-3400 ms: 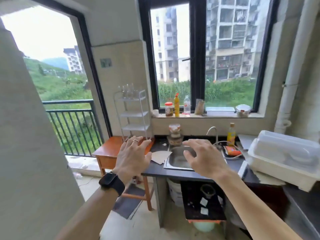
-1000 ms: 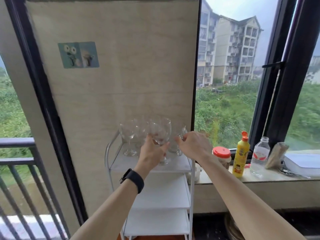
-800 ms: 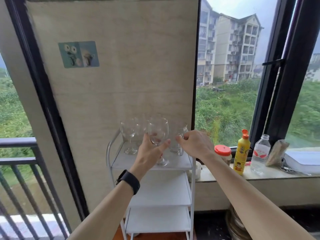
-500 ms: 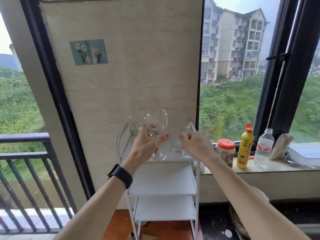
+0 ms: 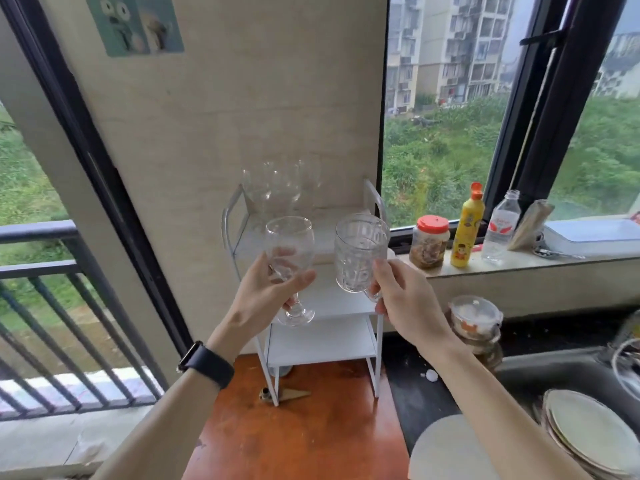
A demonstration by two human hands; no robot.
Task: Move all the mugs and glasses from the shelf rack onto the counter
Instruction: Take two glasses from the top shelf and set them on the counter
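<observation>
My left hand point(image 5: 266, 292) is shut on a clear stemmed glass point(image 5: 290, 244), held upright in the air in front of the white shelf rack point(image 5: 322, 341). My right hand point(image 5: 405, 299) grips the handle of a clear patterned glass mug point(image 5: 358, 254), also held off the rack. Several more clear stemmed glasses point(image 5: 280, 188) stand at the back of the rack's top shelf. The dark counter point(image 5: 415, 393) lies to the right of the rack, below my right forearm.
The rack stands on a red-brown wooden table point(image 5: 304, 434). A jar point(image 5: 429, 242), a yellow bottle point(image 5: 465, 230) and a water bottle point(image 5: 500, 226) line the windowsill. A sink point(image 5: 554, 375), stacked plates point(image 5: 588, 434) and lidded containers point(image 5: 474, 317) sit at the right. A balcony railing point(image 5: 41, 306) is at the left.
Both hands have lifted their glasses off the rack's top shelf and drawn them back toward me. The view has tilted down, showing the wooden table, counter and sink.
</observation>
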